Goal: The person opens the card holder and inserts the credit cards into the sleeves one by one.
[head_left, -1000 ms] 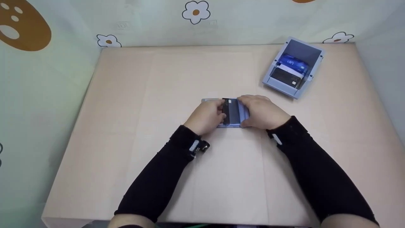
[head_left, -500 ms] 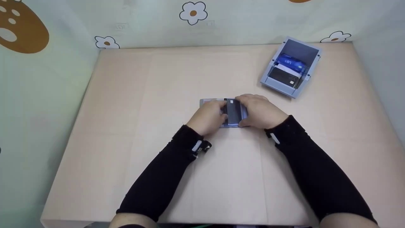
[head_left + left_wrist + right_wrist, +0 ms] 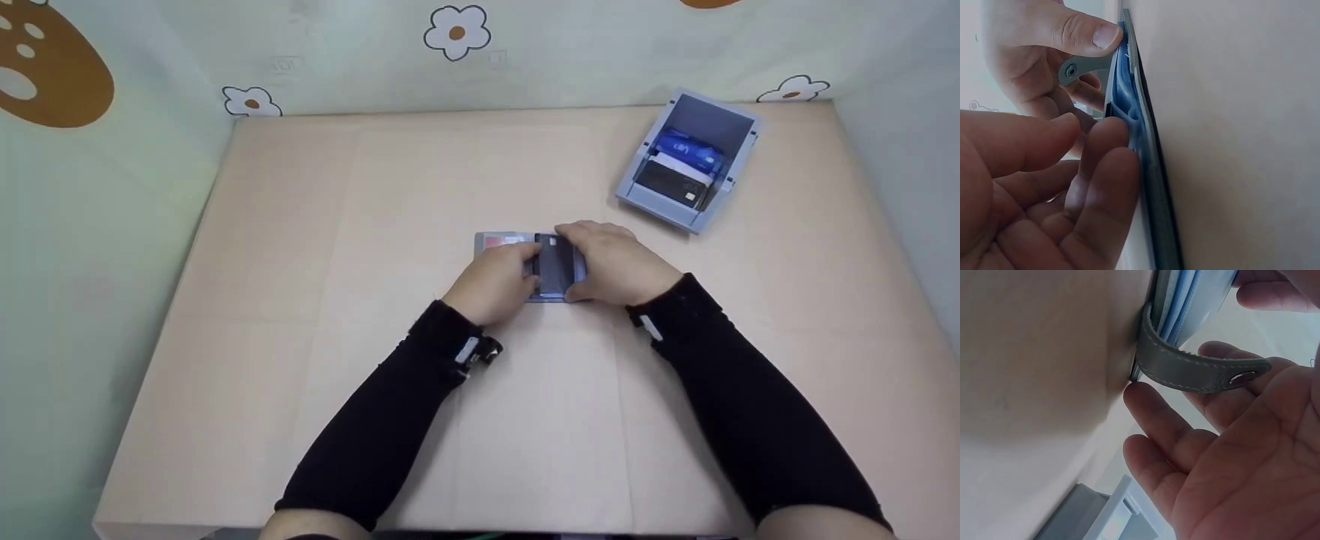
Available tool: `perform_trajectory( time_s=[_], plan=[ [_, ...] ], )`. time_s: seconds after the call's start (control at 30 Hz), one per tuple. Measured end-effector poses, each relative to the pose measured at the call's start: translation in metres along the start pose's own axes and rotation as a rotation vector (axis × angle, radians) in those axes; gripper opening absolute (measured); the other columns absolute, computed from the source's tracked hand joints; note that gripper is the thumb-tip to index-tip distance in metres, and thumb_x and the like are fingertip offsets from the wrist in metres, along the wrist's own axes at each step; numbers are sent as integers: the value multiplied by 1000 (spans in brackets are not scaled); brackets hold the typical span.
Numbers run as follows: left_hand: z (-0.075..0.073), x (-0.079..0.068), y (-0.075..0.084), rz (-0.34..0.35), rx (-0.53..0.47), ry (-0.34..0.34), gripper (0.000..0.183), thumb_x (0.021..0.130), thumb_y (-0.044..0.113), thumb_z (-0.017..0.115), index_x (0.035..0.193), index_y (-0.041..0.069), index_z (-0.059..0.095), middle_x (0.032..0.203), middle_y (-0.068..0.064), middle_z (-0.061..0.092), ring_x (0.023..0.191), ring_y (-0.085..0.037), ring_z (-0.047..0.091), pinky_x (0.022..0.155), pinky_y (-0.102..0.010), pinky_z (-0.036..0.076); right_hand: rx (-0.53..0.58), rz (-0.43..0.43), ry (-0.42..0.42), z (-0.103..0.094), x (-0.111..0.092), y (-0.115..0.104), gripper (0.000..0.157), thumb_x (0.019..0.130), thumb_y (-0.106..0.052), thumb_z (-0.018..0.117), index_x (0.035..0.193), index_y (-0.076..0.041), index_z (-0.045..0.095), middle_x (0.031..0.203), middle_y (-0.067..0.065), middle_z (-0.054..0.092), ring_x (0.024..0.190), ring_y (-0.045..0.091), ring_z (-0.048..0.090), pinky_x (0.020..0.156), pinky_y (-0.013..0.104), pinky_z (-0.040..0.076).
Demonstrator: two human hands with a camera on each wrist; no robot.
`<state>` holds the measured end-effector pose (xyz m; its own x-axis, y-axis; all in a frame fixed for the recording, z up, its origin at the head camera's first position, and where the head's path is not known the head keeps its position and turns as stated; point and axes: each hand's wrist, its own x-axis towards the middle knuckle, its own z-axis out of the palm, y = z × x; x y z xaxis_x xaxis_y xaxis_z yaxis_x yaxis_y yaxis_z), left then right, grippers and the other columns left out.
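Observation:
A grey-blue card holder (image 3: pixel 486 240) lies spread on the table between the two hands. A black card (image 3: pixel 556 266) with a chip sits in a clear sleeve on its right side. My left hand (image 3: pixel 493 283) is at the card's left edge, its bent fingertips touching the sleeve; in the left wrist view the thumb stands apart from the fingers. My right hand (image 3: pixel 619 262) grips the holder's right end, thumb at the near edge and fingers toward the far edge. A grey strap (image 3: pixel 1202 374) with a metal snap curls up beside the right fingers.
A grey open box (image 3: pixel 686 217) stands at the back right, holding blue cards (image 3: pixel 691 151) and black cards (image 3: pixel 671 182). Behind the cloth-covered table (image 3: pixel 360 375) rises a wall (image 3: pixel 360 60) with printed flowers.
The black card has slid right, deeper into the sleeve, and my left fingers have followed it slightly right. The right hand keeps its hold on the holder.

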<state>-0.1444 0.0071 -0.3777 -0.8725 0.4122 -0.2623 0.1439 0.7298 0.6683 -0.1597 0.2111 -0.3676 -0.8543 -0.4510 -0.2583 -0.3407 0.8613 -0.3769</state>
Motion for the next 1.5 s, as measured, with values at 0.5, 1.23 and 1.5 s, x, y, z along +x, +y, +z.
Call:
perform_trajectory(
  time_s=[0.5,1.23,1.5],
  plan=[
    [-3,-1,-2,14,28,1,49,104,20,65,151,10,57,145,-6,67,131,-16,64,112,-36,50,-2,-3,9,2,5,4,107,74,-33,96,158,3,40,148,21,52,136,41,45,122,57,29],
    [-1,2,-5,-7,41,-4,51,104,22,66,152,10,56,149,-7,64,135,-19,61,116,-39,47,15,35,25,1,11,3,87,74,-29,96,146,-1,55,131,16,60,125,36,49,113,54,31],
    [-2,2,-5,-6,27,-11,51,102,19,67,150,8,57,140,-7,69,127,-17,64,112,-38,50,-11,30,49,1,9,2,84,72,-29,96,141,-1,57,132,17,63,129,39,52,121,57,25]
  ],
)
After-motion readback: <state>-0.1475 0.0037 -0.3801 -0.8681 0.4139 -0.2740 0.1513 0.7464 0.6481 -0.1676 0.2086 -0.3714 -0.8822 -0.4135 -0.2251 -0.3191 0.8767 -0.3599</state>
